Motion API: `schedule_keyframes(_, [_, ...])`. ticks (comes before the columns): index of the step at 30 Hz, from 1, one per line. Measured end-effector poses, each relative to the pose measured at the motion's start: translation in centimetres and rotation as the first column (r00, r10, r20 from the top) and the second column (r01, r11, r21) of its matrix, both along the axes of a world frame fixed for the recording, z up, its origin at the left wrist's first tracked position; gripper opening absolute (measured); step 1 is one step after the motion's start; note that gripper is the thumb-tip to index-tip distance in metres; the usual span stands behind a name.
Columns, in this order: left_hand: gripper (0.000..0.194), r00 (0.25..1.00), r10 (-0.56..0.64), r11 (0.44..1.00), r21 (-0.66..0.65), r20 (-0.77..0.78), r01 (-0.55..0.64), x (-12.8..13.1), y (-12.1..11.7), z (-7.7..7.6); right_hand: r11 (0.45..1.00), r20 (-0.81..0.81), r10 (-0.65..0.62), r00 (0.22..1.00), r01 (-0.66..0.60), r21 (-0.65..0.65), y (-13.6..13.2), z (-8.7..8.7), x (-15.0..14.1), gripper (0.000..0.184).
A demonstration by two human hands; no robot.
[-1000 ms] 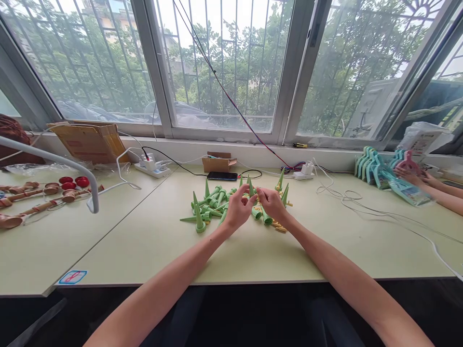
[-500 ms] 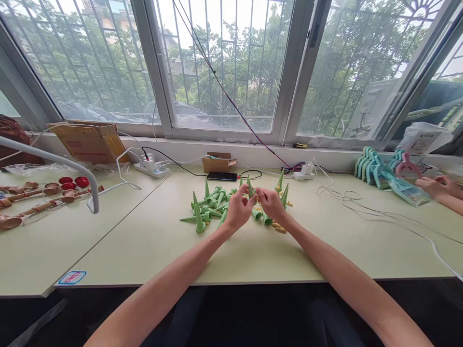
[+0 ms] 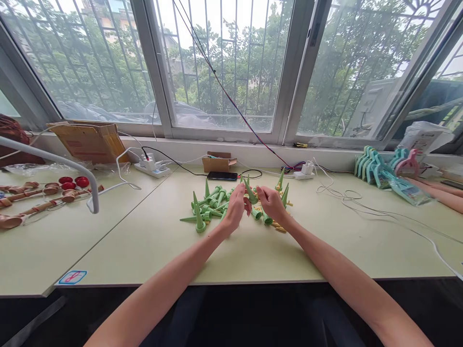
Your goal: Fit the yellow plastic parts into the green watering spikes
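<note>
A green cone-shaped watering spike (image 3: pixel 250 192) is held up between my hands, over the middle of the table. My left hand (image 3: pixel 236 208) closes around it from the left, its fingers partly behind the cone. Beside its wide lower end, my right hand (image 3: pixel 272 203) is closed in a pinch; whatever lies between those fingertips is hidden. Below and to the left is a pile of similar green spikes (image 3: pixel 199 224), some standing, others lying. Small yellow pieces (image 3: pixel 280 228) lie by my right wrist, near a few more spikes.
Behind the pile lie a black phone (image 3: pixel 223 176) and a small open carton (image 3: pixel 218 163). Wooden toys (image 3: pixel 34 208) and a lamp arm (image 3: pixel 92 193) are on the left. White cables (image 3: pixel 361 205), teal hangers (image 3: pixel 376 168) and another person's arm (image 3: pixel 443 193) are on the right.
My left hand has turned and its fingers have shifted around the spike, which now leans with its tip to the left. The other person's hands have moved right.
</note>
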State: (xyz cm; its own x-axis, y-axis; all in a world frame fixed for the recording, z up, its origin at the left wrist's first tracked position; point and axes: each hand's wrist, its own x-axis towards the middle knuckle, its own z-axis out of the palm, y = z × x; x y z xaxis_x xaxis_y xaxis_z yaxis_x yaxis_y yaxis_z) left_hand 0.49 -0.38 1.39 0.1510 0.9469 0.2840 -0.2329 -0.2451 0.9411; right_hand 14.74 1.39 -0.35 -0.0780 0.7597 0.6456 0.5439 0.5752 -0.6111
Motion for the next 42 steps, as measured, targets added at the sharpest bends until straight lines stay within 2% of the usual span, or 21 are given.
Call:
schedule_keyframes(10, [0.029, 0.997, 0.063, 0.984, -0.162, -0.045, -0.069, 0.13, 0.79, -0.43, 1.0, 0.032, -0.006, 0.999, 0.005, 0.019, 0.19, -0.43, 0.12, 0.046])
schedule_keyframes(17, [0.03, 0.992, -0.042, 0.969, -0.248, -0.118, 0.012, 0.04, 0.78, -0.46, 1.0, 0.025, -0.022, 0.999, 0.021, 0.015, 0.09, -0.21, 0.14, 0.046])
schedule_keyframes(21, [0.033, 0.988, -0.117, 0.962, -0.258, -0.099, 0.088, 0.0, 0.62, -0.34, 1.0, 0.021, -0.023, 1.0, 0.023, 0.007, 0.15, -0.2, 0.15, 0.047])
schedule_keyframes(30, [0.038, 0.986, -0.169, 0.938, -0.307, -0.003, 0.16, -0.08, 0.13, -0.03, 1.0, 0.021, -0.021, 1.0, 0.021, 0.002, 0.17, 0.0, 0.24, 0.046])
schedule_keyframes(42, [0.04, 0.981, -0.192, 0.944, -0.275, -0.013, 0.181, -0.2, 0.03, -0.1, 0.999, 0.005, 0.032, 0.999, -0.032, -0.023, 0.3, 0.0, 0.52, 0.045])
